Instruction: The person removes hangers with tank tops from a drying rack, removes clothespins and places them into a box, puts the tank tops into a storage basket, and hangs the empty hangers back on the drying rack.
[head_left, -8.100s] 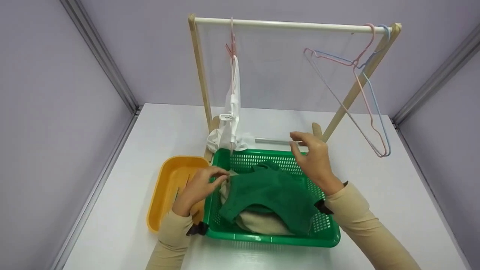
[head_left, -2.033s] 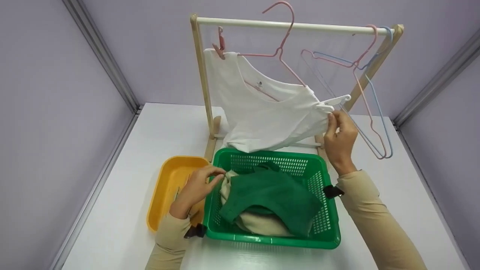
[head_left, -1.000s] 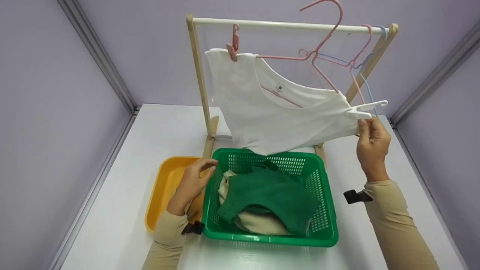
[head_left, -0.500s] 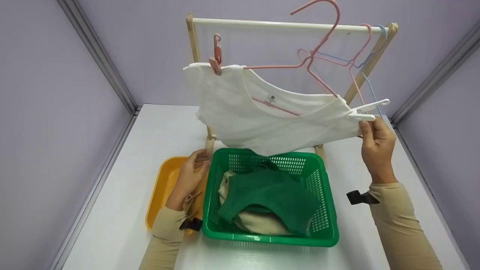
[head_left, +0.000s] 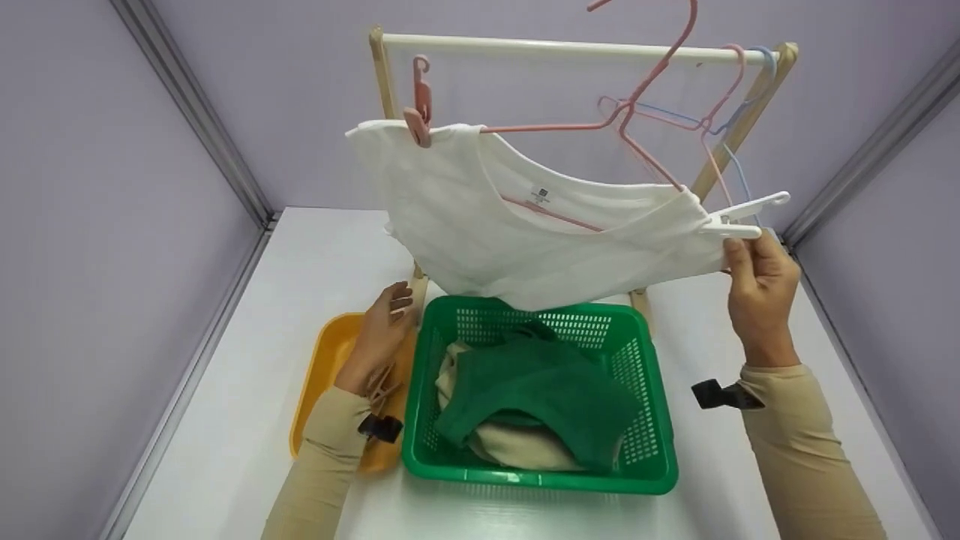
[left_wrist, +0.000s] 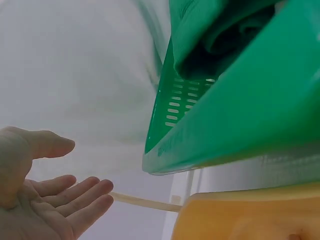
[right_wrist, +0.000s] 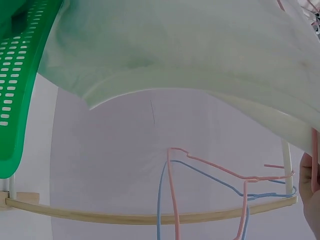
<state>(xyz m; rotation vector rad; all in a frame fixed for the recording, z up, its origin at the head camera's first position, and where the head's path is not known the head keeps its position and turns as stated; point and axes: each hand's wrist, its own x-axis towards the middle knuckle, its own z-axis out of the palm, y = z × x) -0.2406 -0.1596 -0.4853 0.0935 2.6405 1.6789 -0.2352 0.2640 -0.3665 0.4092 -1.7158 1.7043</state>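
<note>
My right hand (head_left: 763, 300) pinches the right shoulder end of a white sleeveless top (head_left: 555, 247), just under a white clothespin (head_left: 739, 217). A pink hanger (head_left: 630, 112) runs through the top, its hook off the bar and partly cut by the frame's upper edge. On the top's left shoulder sits a pink clothespin (head_left: 420, 105). My left hand (head_left: 382, 334) is raised over the yellow tray (head_left: 319, 375), its fingers extended and holding nothing. In the left wrist view, that left palm (left_wrist: 42, 210) faces up below the white cloth.
A green basket (head_left: 540, 480) in front holds a green garment (head_left: 540, 382) over a beige one (head_left: 525, 446). Behind stands a rack with a white bar (head_left: 525, 46); pink and blue hangers (head_left: 739, 161) hang at its right end. Several clothespins (head_left: 381, 390) lie in the tray.
The white top on its hanger, earlier edge-on at the rack, has been taken off the bar and brought forward and right by my right hand. My left hand has shifted from the basket over the tray.
</note>
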